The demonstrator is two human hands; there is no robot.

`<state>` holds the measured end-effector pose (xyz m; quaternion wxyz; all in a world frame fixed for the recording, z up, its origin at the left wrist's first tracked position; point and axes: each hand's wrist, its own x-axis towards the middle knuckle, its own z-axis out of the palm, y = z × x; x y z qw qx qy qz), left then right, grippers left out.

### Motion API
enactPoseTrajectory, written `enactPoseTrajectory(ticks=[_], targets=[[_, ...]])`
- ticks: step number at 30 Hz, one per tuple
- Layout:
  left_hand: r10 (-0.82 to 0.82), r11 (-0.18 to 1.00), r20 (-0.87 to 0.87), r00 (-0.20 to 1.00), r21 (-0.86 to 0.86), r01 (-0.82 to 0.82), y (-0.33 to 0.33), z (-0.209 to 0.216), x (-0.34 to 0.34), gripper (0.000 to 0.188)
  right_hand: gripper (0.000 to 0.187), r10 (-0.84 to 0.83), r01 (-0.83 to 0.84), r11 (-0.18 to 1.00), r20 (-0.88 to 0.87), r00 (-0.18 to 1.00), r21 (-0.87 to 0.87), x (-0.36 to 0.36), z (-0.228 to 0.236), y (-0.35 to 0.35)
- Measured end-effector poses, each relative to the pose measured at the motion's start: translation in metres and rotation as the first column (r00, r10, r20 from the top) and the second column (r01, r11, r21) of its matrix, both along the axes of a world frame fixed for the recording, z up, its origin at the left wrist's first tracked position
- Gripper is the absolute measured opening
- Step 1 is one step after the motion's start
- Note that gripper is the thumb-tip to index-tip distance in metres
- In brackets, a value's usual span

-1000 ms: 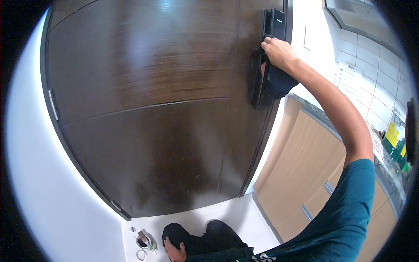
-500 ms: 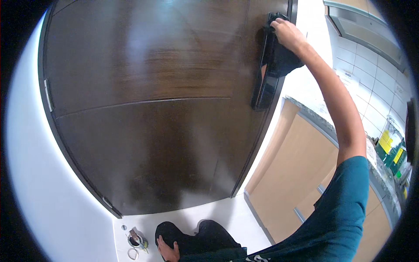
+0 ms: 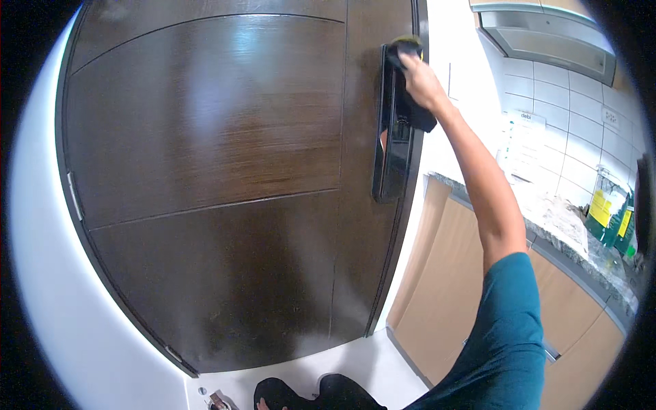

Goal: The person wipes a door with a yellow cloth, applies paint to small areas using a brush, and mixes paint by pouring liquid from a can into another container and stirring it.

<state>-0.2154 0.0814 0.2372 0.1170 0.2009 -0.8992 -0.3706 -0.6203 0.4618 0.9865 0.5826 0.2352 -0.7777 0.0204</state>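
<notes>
The right hand (image 3: 421, 78) is raised to the top of the black lock plate (image 3: 389, 147), a long upright panel fixed near the right edge of the dark brown wooden door (image 3: 219, 184). Its fingers are clenched around a dark cloth (image 3: 418, 115), pressing it against the upper end of the lock plate; the loose part of the cloth hangs down below the hand, over the plate's right side. A small patch of yellow shows at the very top of the lock plate, just above the hand, but what it belongs to cannot be told. The left hand is not in view. To the right of the lock plate, past the white door frame, a speckled stone tabletop (image 3: 567, 225) runs over light wooden cabinets (image 3: 451, 301), with white wall tiles (image 3: 574, 116) behind it and green and yellow packets (image 3: 608, 215) standing on it. Far below the lock plate, at the foot of the door, lies pale floor (image 3: 369, 362).
</notes>
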Motion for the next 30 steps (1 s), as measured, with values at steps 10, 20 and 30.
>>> enactPoseTrajectory(ticks=[10, 20, 30], targets=[[0.039, 0.997, 0.171, 0.984, -0.076, -0.026, 0.019, 0.017, 0.001, 0.081, 0.049, 0.161, -0.161, 0.987, 0.017, 0.987, -0.026, -0.01, -0.123, 0.032], [0.045, 0.999, 0.081, 0.996, 0.019, -0.047, 0.008, 0.013, 0.002, 0.088, 0.041, 0.195, -0.242, 0.886, -0.156, 0.968, -0.395, -0.023, 0.035, 0.046], [0.022, 0.997, 0.058, 0.998, 0.072, -0.026, 0.005, 0.016, -0.002, 0.087, 0.051, 0.311, -0.304, 0.67, -0.116, 0.943, -0.677, -0.016, -0.004, 0.03]])
